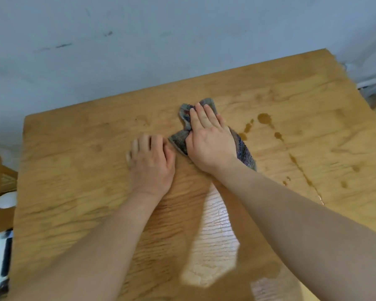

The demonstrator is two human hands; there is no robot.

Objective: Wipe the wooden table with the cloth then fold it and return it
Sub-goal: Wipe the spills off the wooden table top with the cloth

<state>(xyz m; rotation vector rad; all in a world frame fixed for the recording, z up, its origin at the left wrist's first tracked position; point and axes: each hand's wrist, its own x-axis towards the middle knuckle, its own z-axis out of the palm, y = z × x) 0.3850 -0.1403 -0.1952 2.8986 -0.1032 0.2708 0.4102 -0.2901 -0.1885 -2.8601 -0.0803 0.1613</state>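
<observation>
Left grip (151, 161) and right grip (211, 140) are bare, forearms (291, 211) likewise uncovered.

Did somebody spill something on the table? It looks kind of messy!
Yes. Brown drops and a thin trail of liquid lie on the wooden table, just right of the cloth that the right hand presses down. They are not wiped yet. A wet sheen also shines nearer the person.

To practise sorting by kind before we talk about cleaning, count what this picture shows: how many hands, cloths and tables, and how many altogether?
Hands: 2 (left hand, right hand)
Cloths: 1 (cloth, pressed under the right hand)
Tables: 1 (wooden table)
Total: 4
</observation>
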